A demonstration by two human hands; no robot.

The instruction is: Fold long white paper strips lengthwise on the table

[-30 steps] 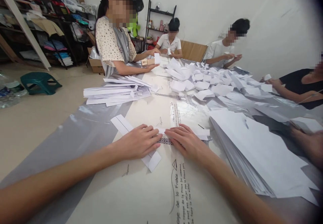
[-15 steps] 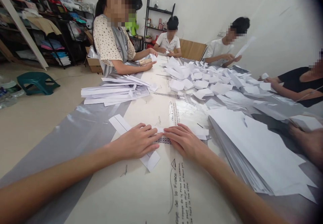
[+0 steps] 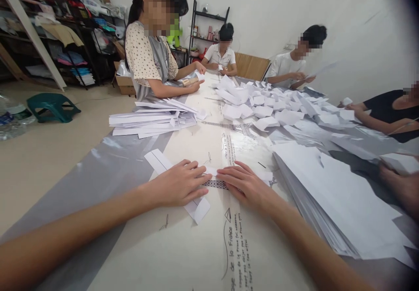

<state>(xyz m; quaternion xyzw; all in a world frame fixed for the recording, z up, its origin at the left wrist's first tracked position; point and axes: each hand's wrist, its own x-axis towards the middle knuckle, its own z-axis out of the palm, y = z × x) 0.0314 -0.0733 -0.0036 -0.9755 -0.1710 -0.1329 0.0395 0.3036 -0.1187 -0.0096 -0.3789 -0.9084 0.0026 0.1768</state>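
A white folded paper piece lies across the printed table cover under my hands. One strip of this paper piece (image 3: 157, 161) runs slantwise beneath my left hand (image 3: 180, 184), its folded lower end showing below the fingers. Another narrow part reaches from my left fingertips to beyond my right hand (image 3: 247, 184). Both hands rest palm down, fingers stretched out and pressing along its edge, with a small gap between them. The part directly under the fingers is hidden.
A tall stack of white sheets (image 3: 337, 195) lies to the right. A pile of paper strips (image 3: 153, 118) sits at the far left, with many folded papers (image 3: 271, 103) heaped beyond. Several co-workers sit or stand around the table. A green stool (image 3: 54, 107) stands on the floor.
My right hand has slid slightly right along the paper's edge, widening the gap to my left hand, which stays in place. The whole view has shifted a little.
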